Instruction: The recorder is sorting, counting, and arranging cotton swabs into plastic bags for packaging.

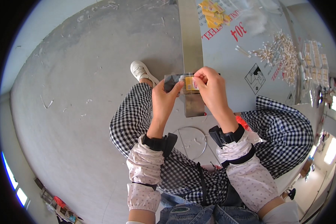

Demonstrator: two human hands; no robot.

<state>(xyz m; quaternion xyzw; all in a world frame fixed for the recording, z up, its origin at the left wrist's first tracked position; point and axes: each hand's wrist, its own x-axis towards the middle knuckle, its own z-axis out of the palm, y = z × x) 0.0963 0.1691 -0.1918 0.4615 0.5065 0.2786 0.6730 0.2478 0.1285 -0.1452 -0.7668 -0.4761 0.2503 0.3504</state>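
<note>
A small clear plastic pouch [171,79] is between my two hands, in front of the table's near left corner. Inside it are a yellow card [189,83] and what look like white-tipped cotton swabs [182,78] in a row. My left hand [165,100] grips the pouch from its left side, thumb laid across the front and the other fingers behind. With thumb and forefinger pinched, my right hand [210,86] holds the pouch's right end by the card. My right fingertips partly cover that end.
On the metal-topped table [227,71] lie a heap of loose cotton swabs [283,56], packed swab bundles [315,63], yellow cards [213,14] and clear plastic bags [255,16]. My knees flank the table corner. A metal ring [204,143] is low near the grey floor [82,74].
</note>
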